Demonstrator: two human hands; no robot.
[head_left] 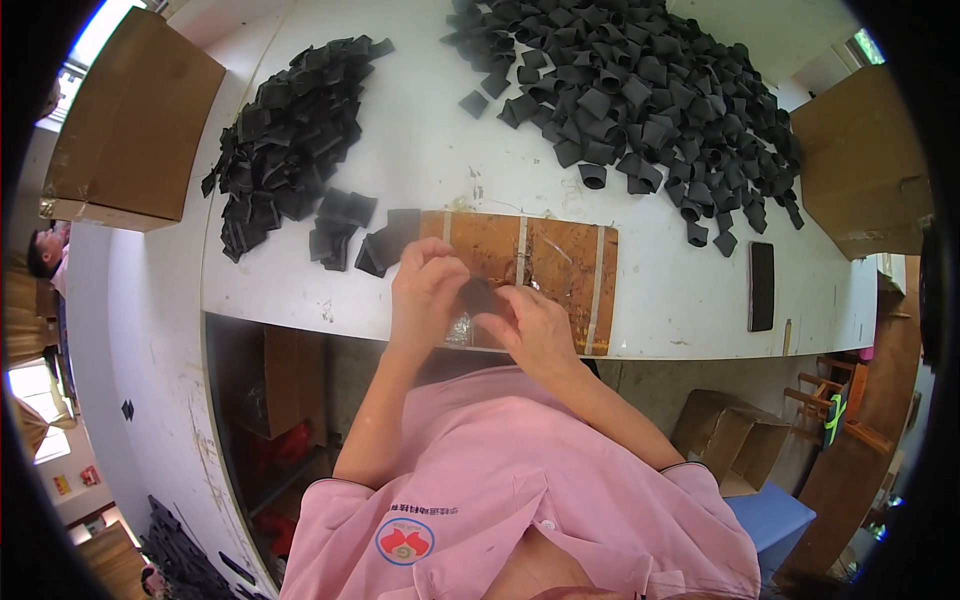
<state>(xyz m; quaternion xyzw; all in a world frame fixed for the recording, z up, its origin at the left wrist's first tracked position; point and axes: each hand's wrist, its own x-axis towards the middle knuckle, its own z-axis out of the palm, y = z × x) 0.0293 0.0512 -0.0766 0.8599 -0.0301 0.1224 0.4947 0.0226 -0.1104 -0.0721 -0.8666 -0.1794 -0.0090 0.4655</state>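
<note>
Between both hands, just above the near edge of the white worktop: one small black foam piece, pinched from either side. Left hand closed on its left end, fingers curled over; right hand closed on its right end, fingertips touching the piece. Hands close together, nearly meeting. Directly under and beyond them, a brown wooden board with pale tape strips. Just left of the left hand, a few flat black pieces, trailing into a stacked pile farther out. Beyond the right hand, a large loose heap of black tube-like pieces. Well right, a dark flat phone-like slab. Cardboard boxes at both worktop ends.
</note>
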